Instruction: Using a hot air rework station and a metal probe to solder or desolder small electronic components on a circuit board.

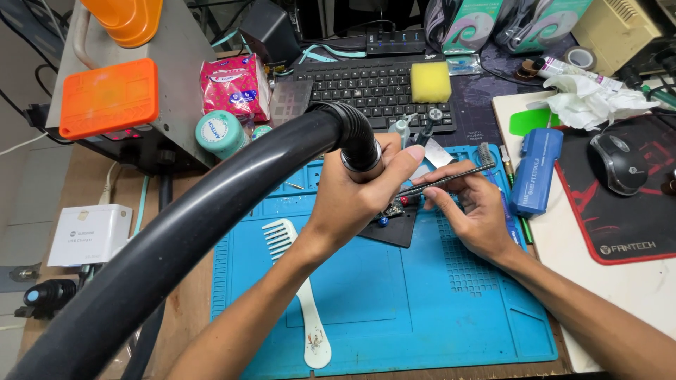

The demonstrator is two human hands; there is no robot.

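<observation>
The left hand (352, 193) has its fingers wrapped tight around the ribbed end of a thick black flexible hose (211, 204), thumb pressed along the collar, nozzle aimed down at the mat. The right hand (475, 211) pinches a slim dark metal brush tool with a bristled tip (451, 177) between thumb and forefingers, the other fingers curled beneath. Under both hands, at centre, a small circuit board (391, 211) lies on a black square pad (394, 229) on the blue silicone work mat (394, 302). At 7 o'clock from the pad lies a white plastic comb (299, 281). At 3 o'clock stands a blue rectangular tool case (536, 172). At 12 o'clock sits a black keyboard (366, 88) bearing a yellow sponge (430, 81).
</observation>
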